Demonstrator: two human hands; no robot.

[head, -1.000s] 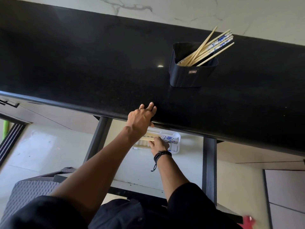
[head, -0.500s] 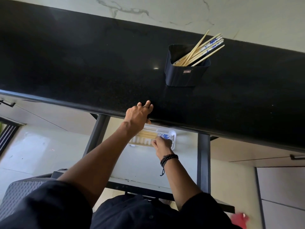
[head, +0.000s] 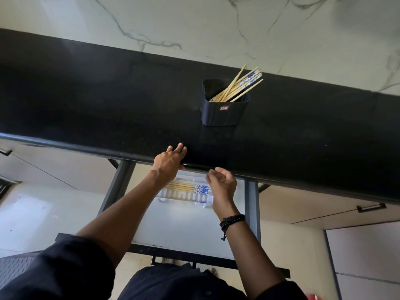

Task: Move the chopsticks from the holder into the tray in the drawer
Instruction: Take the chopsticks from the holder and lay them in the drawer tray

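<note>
A dark square holder (head: 224, 113) stands on the black countertop with several wooden chopsticks (head: 240, 85) leaning to its right, some with blue-patterned tops. Below the counter edge, a white slotted tray (head: 184, 197) lies in the open drawer (head: 184, 226) and carries several chopsticks (head: 190, 188) laid lengthwise. My left hand (head: 171, 161) rests on the counter's front edge, fingers straight on top. My right hand (head: 223, 185) hovers above the tray's right end with loosely curled fingers and holds nothing.
The black countertop (head: 86, 109) runs across the view, backed by a white marble wall (head: 194, 24). Dark drawer rails (head: 118, 187) flank the open drawer. Closed cabinet fronts with a handle (head: 371, 207) lie to the right, and a grey woven bin (head: 15, 271) sits at lower left.
My right hand has lifted off the chopsticks in the tray and risen toward the counter edge, now empty. My left hand has stayed on the counter edge.
</note>
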